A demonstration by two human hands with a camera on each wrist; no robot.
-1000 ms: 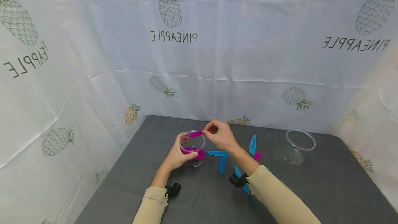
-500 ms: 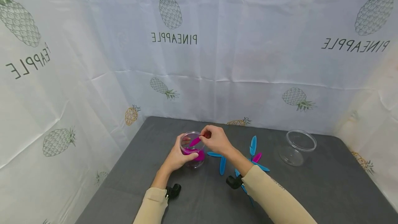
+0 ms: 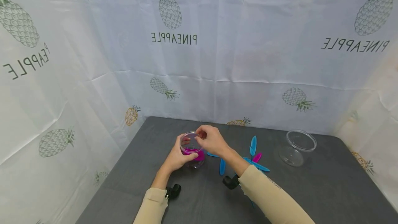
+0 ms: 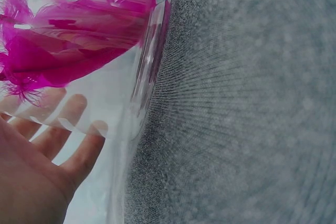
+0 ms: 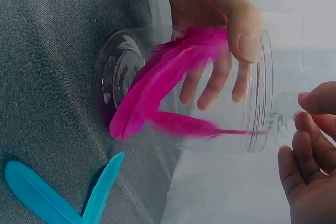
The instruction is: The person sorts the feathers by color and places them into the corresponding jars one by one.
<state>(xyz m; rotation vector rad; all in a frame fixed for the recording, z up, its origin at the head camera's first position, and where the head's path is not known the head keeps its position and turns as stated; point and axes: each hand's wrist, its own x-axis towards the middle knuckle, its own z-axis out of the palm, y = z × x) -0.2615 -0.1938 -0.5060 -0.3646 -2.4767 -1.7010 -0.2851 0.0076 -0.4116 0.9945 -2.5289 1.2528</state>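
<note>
Two bare hands at work over a grey counter (image 3: pixel 329 179). Left hand (image 3: pixel 175 156) grips a clear jar (image 3: pixel 192 143) round its side, thumb in front, fingers behind, seen through the wall. Jar mouth up, base at the counter, toward the far edge and left of middle. Inside: magenta feathers (image 5: pixel 157 85), bunched and leaning against the wall; one feather (image 5: pixel 184 124) lies apart below the bunch, bare quill pointing to the rim. Right hand (image 3: pixel 214 141) at the jar's mouth, fingers loosely bent; right wrist view shows fingertips just clear of the quill, nothing held. Right of the jar, on the counter: a blue feather pair (image 3: pixel 222 167) meeting at an angle, partly behind the right hand. Farther right, more blue feathers (image 3: pixel 253 145), a magenta feather (image 3: pixel 257 157) beside them. Well apart, right: second clear jar (image 3: pixel 293 149), mouth up. Backdrop: white cloth (image 3: pixel 248 61), pineapple print, lettering mirrored.
</note>
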